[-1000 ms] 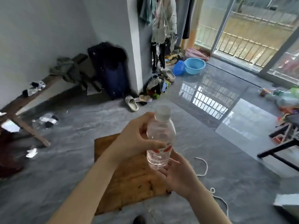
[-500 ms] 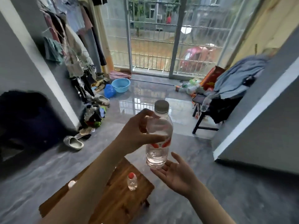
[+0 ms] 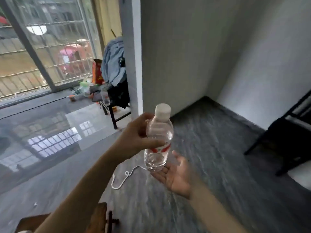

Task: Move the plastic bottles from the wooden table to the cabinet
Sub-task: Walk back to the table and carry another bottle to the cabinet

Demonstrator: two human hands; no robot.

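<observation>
Now we look across the grey floor (image 3: 50, 174), with a barred window (image 3: 42, 47) far left and a corner of the wooden table (image 3: 99, 214) at the bottom edge. Further right a white cord (image 3: 124, 177) lies on the floor. Our left hand (image 3: 134, 137) wraps its fingers and thumb round the middle of the clear plastic bottle (image 3: 157, 143), holding it upright in the air. Just below, our right hand (image 3: 176, 175) lies palm up, fingers spread, under the bottle's base. Dark furniture (image 3: 289, 135) stands far right
</observation>
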